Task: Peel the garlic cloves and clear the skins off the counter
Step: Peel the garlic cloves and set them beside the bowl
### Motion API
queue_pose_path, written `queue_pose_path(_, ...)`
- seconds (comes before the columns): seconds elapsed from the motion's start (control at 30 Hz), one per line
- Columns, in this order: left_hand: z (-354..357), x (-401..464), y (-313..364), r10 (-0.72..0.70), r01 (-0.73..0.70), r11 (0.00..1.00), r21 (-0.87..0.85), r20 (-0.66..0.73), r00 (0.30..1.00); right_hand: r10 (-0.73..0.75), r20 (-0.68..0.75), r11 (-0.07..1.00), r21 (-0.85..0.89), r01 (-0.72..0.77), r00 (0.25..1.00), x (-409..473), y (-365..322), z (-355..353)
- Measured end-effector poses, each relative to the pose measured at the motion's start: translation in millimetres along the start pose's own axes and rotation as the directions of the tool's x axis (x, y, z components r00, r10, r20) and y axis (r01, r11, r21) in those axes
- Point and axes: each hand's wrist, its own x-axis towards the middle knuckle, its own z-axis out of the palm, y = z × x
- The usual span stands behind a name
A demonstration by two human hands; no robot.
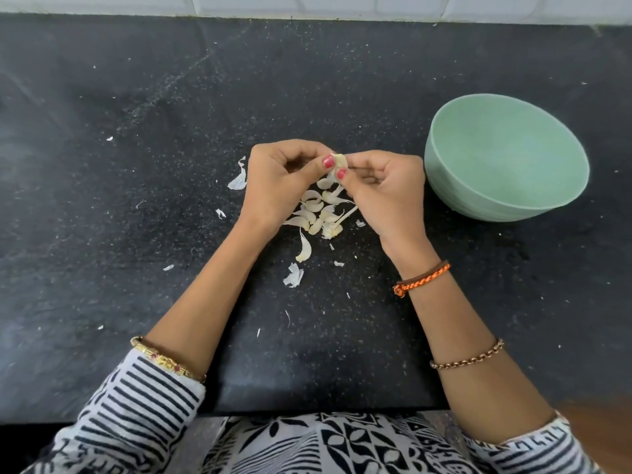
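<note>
My left hand (278,179) and my right hand (383,186) meet above the middle of the black counter (171,131). Together they pinch one pale garlic clove (339,161) between thumbs and fingertips. Under the hands lies a small heap of garlic cloves (319,212) with a stem piece. Papery white skins lie around it: one at the left (238,181), a curved one (304,249) and a torn one (293,276) nearer to me.
A pale green bowl (506,155) stands on the counter to the right of my right hand, with nothing visible inside. Tiny skin flecks dot the counter. A white tiled wall (307,5) runs along the far edge. The counter's near edge is by my body.
</note>
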Motion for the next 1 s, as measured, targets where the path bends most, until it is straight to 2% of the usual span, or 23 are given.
queue_pose_path(0.2,8,-2,-1,0.010,-0.008,1.000,0.028,-0.070,0.997,-0.030,-0.071,0.998,-0.065,0.026,0.997,-3,3,6)
queue_pose_path(0.3,12,-3,-2,-0.055,0.052,0.998,-0.030,-0.105,0.993,-0.169,-0.143,0.984,-0.088,0.157,0.975,-6,-1,9)
queue_pose_path(0.37,13,-4,0,-0.081,0.071,0.994,-0.086,-0.124,0.989,-0.198,-0.173,0.979,-0.080,0.186,0.965,-6,-2,11)
queue_pose_path(0.43,11,-2,3,-0.094,0.076,0.990,-0.119,-0.154,0.984,-0.140,-0.184,0.989,-0.063,0.130,0.973,-3,-1,10)
queue_pose_path(0.6,8,1,4,-0.235,0.206,0.955,-0.212,-0.123,0.964,0.047,-0.052,0.997,0.067,-0.043,0.998,0,3,5)
queue_pose_path(0.77,11,-1,1,-0.127,0.124,0.992,-0.038,-0.076,0.989,0.058,-0.050,0.995,0.089,-0.054,0.997,1,5,2)
queue_pose_path(0.9,6,1,-4,-0.120,0.123,0.992,0.021,-0.093,0.988,0.088,-0.053,0.994,0.075,-0.084,0.995,3,6,0)
queue_pose_path(1.0,1,2,-5,-0.116,0.120,0.993,0.021,-0.137,0.984,0.052,0.028,0.998,-0.036,-0.051,0.998,5,5,-5)
